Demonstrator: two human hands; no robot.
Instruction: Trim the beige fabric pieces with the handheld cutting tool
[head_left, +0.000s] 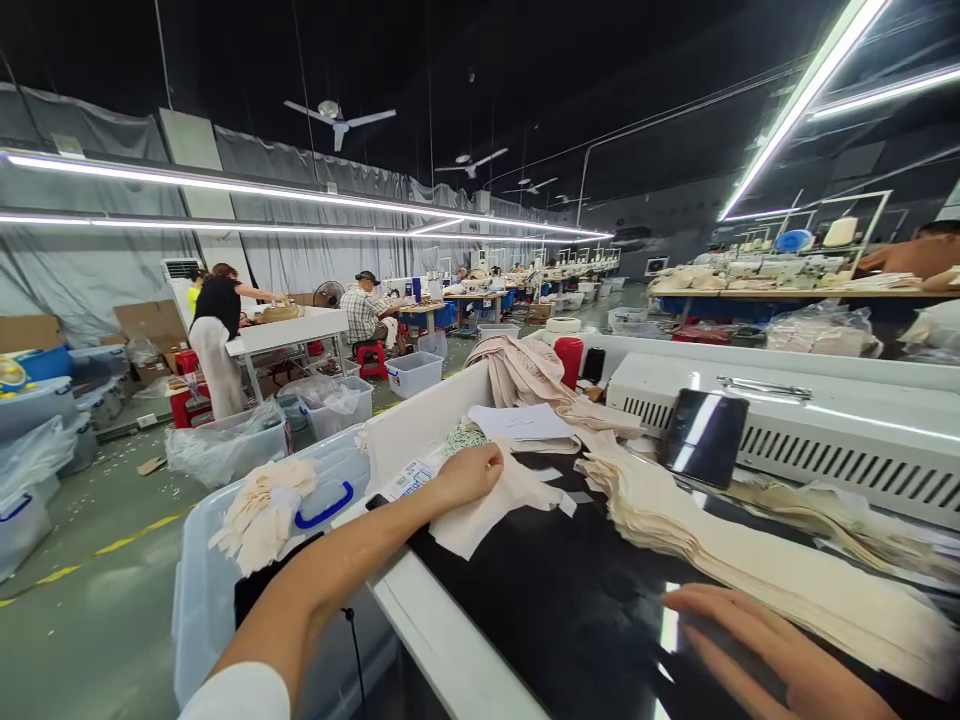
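My left hand (474,477) is closed at the far end of the black work surface (517,600), its fingertips mostly hidden from me. A cream fabric piece (517,495) spreads out from under it, apparently pinched in the fingers. My right hand (772,650) hovers low over the black surface with fingers stretched and apart, holding nothing. Just beyond it lies a long stack of cream fabric pieces (720,535). Small pale strips (577,498) lie near the left hand's fabric. A white paper (525,422) rests behind that hand.
A white vented machine housing (787,420) with a dark tablet (705,437) leaning on it borders the right side. Pinkish fabric (517,370) is heaped at the back near a red thread cone (568,362). A lidded plastic bin (195,560) stands left; co-workers sit or stand farther off.
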